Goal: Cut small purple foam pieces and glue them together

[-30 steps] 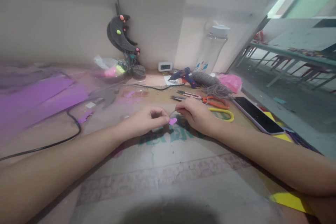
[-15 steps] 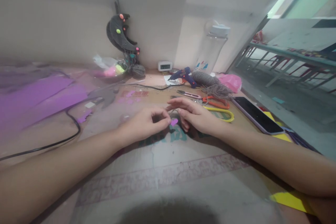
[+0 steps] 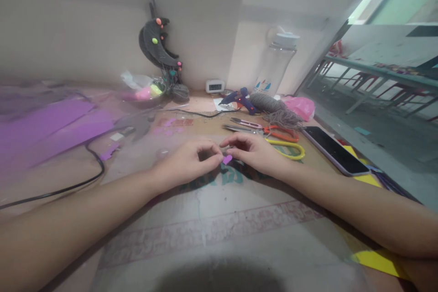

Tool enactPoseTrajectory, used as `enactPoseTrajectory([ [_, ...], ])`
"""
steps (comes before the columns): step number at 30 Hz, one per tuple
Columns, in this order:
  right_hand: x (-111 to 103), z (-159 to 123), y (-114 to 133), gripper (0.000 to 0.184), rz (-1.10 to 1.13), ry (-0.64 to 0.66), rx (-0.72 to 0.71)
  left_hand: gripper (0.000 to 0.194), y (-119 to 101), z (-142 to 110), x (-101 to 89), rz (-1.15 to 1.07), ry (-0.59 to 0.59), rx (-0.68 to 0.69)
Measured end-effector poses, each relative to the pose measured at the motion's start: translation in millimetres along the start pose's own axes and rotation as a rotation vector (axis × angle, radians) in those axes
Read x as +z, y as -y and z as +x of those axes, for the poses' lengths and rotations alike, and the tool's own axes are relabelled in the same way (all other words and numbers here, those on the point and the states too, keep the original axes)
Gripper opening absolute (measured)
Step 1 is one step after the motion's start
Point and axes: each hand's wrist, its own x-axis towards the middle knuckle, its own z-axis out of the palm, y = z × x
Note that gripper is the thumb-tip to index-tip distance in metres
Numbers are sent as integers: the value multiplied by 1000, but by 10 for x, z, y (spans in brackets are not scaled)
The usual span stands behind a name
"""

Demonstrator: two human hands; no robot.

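1. A yellow sheet of paper (image 3: 379, 261) lies at the near right edge of the worn cardboard-covered table (image 3: 239, 232), beside the person's right forearm.
2. The left hand (image 3: 186, 163) rests on the table, thumb and forefinger pressed together on a small purple heart-shaped foam piece (image 3: 226, 159) at the middle of the table.
3. The right hand (image 3: 257, 152) meets it from the other side, fingertips closed on a thin grey strand that is barely visible; whether it also touches the foam piece I cannot tell.
4. Just behind the right hand lie yellow-handled scissors (image 3: 290, 148) and orange-handled scissors (image 3: 282, 133); a dark smartphone (image 3: 330, 149) lies to their right.
5. A black cable (image 3: 82, 171) curves across the left side, near purple foam sheets (image 3: 44, 130).
6. Farther back are a blue glue gun (image 3: 239, 98) and a bundle of grey yarn (image 3: 273, 109).
7. Against the wall stand a small white digital clock (image 3: 215, 86), a clear plastic water bottle (image 3: 277, 64) and a dark crescent-shaped felt ornament (image 3: 155, 45).
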Motion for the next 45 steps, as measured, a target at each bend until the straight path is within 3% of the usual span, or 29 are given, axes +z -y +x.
enactPoseTrajectory([
  [4, -9, 23, -10, 12, -93, -55, -72, 24, 4, 12, 7, -14, -3, -3],
  [9, -33, 43, -92, 19, -36, -188, -73, 22, 64, 43, 11, -101, -130, -108],
  [12, -37, 4, -65, 20, -114, -194, -122, 22, 96, 54, 8, -79, -153, -165],
  [18, -4, -65, 61, 15, -254, -173, -222, 19, 77, 48, 7, 18, -158, -119],
  [28, -1, -2, 1, 20, 13, -36, 2, 21, 24, 8, -3, 122, -118, -16],
  [45, -7, 20, -12, 25, 47, -21, 79, 18, 75, 19, 7, 187, -180, 54],
])
